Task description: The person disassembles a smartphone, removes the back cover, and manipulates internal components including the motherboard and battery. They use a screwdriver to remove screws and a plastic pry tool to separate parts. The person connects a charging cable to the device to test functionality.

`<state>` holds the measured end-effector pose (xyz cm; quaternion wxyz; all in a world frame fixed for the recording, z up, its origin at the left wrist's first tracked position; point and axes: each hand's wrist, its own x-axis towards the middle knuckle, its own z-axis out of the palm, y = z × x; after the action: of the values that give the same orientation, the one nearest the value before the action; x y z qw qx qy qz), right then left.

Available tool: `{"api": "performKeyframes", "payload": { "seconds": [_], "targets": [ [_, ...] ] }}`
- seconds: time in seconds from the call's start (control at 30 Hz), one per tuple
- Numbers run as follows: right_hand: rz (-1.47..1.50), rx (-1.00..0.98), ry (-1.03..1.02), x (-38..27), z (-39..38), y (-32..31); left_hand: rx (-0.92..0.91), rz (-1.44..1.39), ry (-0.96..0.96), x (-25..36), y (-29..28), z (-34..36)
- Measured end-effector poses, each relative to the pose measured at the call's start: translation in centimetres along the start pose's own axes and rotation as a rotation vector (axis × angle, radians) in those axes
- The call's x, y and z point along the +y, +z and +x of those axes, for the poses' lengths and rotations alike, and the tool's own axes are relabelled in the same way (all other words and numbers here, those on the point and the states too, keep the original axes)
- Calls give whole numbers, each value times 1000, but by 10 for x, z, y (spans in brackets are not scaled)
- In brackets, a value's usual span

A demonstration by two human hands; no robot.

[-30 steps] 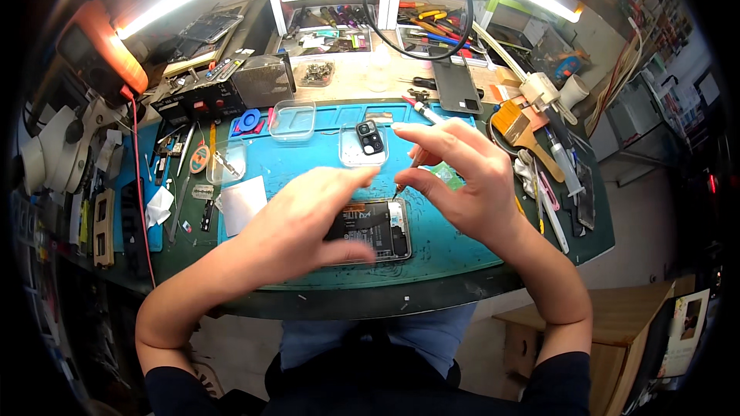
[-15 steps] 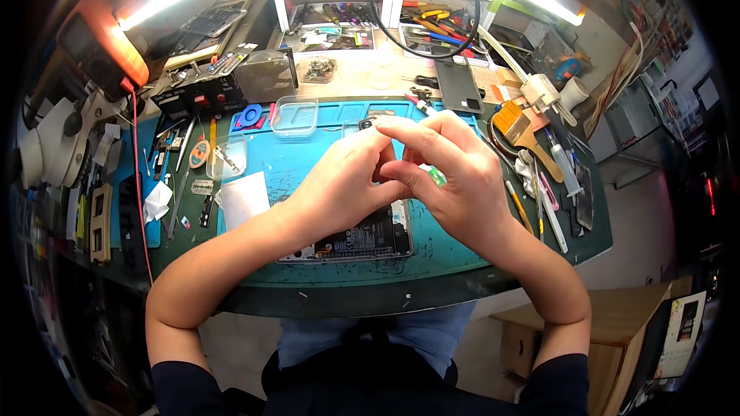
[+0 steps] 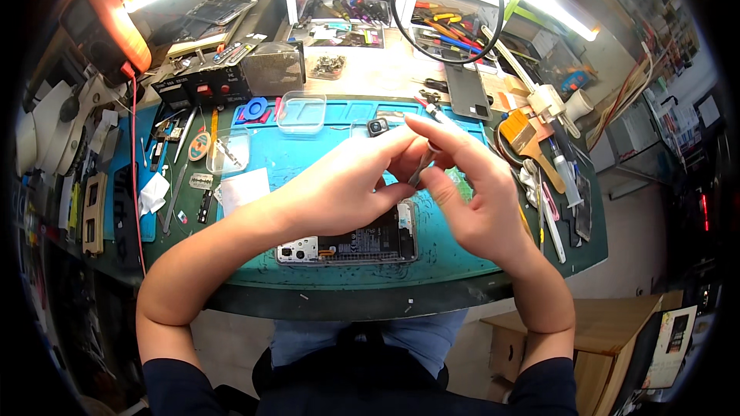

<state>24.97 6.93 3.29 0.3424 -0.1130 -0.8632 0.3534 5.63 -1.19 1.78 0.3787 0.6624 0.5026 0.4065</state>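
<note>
My left hand [image 3: 339, 185] and my right hand [image 3: 479, 196] meet in front of me, above an opened phone [image 3: 358, 235]. Between their fingertips shows a small thin grey piece [image 3: 422, 168], mostly covered by my fingers; its kind cannot be made out. My left hand is closed, thumb and fingers pinching at the piece's lower end. Curved around its upper end are the fingers of my right hand, with its thumb close beside it. The phone lies on a blue work mat [image 3: 293, 158], its black battery and boards showing. Beyond my hands sits a small black square part [image 3: 378, 127].
A clear plastic box [image 3: 302, 113] and a blue tape roll [image 3: 255, 109] stand at the back. White paper [image 3: 245, 187] lies left of the phone. Rightward are a wooden brush [image 3: 532, 150], a syringe [image 3: 569, 185] and several slim tools. A black power unit [image 3: 208, 88] stands back left.
My hands have drawn slightly apart at the fingertips, so the grey piece shows between them. My right hand has tilted and shifted a little right. The view has shifted slightly.
</note>
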Motion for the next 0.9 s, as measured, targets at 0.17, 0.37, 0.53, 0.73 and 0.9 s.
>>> {"api": "performKeyframes", "payload": {
  "seconds": [0.17, 0.37, 0.53, 0.73, 0.9],
  "targets": [
    [-101, 22, -45, 7, -3, 3, 10, 146, 62, -2, 1, 1],
    [-159, 29, -104, 2, -2, 2, 8, 187, 45, 0, -2, 0],
    [-98, 61, -55, 9, -5, 2, -64, 354, -16, 5, -8, 2],
    [11, 212, -100, 11, -6, 2, -26, 458, 95, -15, -3, -4],
    [42, 175, -36, 9, -9, -5, 202, 720, 168, -20, -18, -5]
  ]
}}
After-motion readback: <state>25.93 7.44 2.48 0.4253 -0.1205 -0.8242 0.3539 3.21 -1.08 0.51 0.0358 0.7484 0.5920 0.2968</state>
